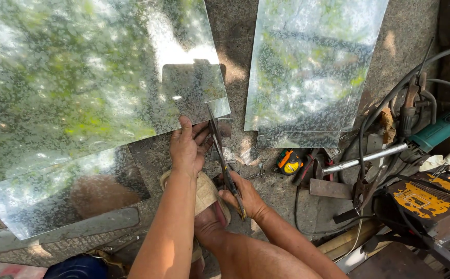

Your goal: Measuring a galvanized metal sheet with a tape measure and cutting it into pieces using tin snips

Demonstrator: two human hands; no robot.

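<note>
Galvanized sheet [80,88], flat, thin and spangled with a mottled crystalline finish, lies on the rough concrete floor [235,46] at left, mirroring foliage. Left hand [187,146] presses flat, fingers spread, on the sheet's lower right edge. Tin snips [224,160], long dark steel blades, bite into that edge beside it; right hand [245,196] is clenched around their handles. Second glossy sheet [312,67] lies farther right, above a yellow tape measure [290,163].
</note>
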